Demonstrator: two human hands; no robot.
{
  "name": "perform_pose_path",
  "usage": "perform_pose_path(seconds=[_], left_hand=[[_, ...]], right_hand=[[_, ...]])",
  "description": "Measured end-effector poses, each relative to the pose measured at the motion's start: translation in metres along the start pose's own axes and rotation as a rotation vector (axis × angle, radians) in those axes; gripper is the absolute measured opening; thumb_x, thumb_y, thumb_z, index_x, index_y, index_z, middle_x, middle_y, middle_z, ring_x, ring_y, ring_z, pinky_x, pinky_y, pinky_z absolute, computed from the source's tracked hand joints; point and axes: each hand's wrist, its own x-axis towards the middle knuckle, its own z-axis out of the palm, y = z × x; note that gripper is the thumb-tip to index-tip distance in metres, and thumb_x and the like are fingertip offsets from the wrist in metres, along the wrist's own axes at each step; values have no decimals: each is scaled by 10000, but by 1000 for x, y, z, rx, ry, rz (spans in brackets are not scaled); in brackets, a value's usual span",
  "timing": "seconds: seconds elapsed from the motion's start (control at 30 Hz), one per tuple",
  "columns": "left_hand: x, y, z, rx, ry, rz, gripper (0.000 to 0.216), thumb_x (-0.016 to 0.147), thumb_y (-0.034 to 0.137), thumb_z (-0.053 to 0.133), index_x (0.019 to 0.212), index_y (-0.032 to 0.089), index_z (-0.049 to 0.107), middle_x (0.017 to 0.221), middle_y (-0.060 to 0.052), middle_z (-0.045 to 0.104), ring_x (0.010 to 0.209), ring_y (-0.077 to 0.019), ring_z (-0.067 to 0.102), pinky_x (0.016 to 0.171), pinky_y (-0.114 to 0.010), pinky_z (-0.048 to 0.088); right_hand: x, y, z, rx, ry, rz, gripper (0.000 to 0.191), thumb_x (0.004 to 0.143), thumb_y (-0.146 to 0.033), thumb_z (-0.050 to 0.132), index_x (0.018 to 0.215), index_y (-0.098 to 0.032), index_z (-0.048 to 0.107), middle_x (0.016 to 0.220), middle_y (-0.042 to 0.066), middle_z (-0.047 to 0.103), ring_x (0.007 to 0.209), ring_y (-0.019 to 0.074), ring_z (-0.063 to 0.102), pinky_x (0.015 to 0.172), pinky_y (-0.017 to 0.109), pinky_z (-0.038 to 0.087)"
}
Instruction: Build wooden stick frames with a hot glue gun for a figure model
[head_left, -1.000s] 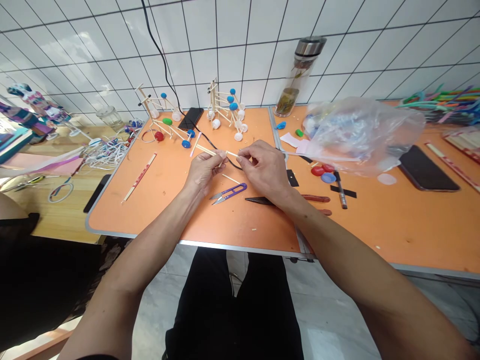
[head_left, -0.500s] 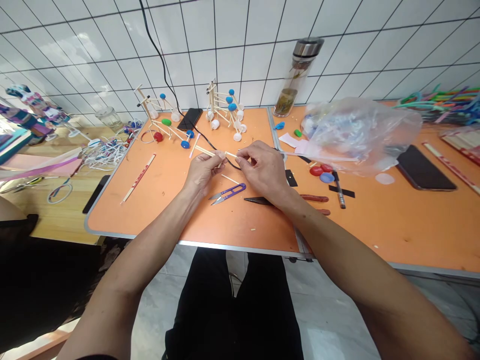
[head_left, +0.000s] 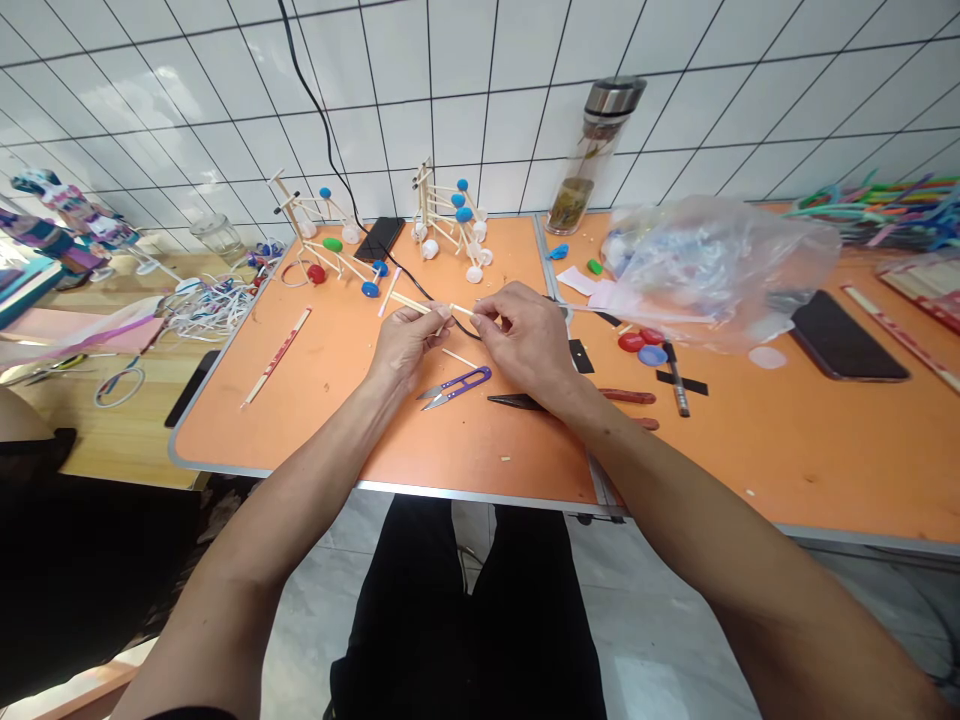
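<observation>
Above the orange table point(head_left: 330, 420) my two hands face each other, fingertips close together. My left hand point(head_left: 405, 345) pinches pale thin wooden sticks point(head_left: 409, 302) that jut out to the left. Between the thumb and fingers of my right hand point(head_left: 521, 335) is a short pale stick point(head_left: 462, 311), its free end pointing at the left fingertips. Whether the ends touch is too small to tell. Below the hands lie purple thread snips point(head_left: 457, 387) and a loose stick point(head_left: 461, 358). Pliers with red handles point(head_left: 628, 397) lie partly under my right wrist.
Two stick models with coloured caps, one on the left point(head_left: 330, 245) and one in the middle point(head_left: 450, 215), stand at the back. A glass tea bottle point(head_left: 585, 170), a plastic bag point(head_left: 727, 270), a marker point(head_left: 677, 380), and a phone point(head_left: 847, 338) are to the right. A black cable point(head_left: 319, 105) hangs behind.
</observation>
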Motion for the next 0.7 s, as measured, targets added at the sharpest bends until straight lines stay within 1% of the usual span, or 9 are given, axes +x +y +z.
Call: perform_pose_path(seconds=[0.23,0.47,0.7], left_hand=[[-1,1,1,0,-18,1,445,482,367,1096,757,169,808,722,-3,751,708,-95,670,693,-212,532],[-1,1,1,8,-10,1,448,497,374,1093,764,169,798,731,-10,749,721,-107,682,698,-223,534],[-1,0,1,-17,-11,4,474,487,384,1107,778,158,809,732,-19,761,694,-96,671,686,-214,537]], right_hand=[[0,1,1,0,-1,1,138,970,-173,686,862,-232,749,948,57,768,851,231,668,776,385,470],[0,1,0,-15,-11,5,146,980,-170,683,864,-231,747,967,62,779,873,235,679,783,385,467],[1,-1,0,-39,-6,25,119,994,-195,702,903,-228,771,969,54,795,871,226,683,742,370,428]])
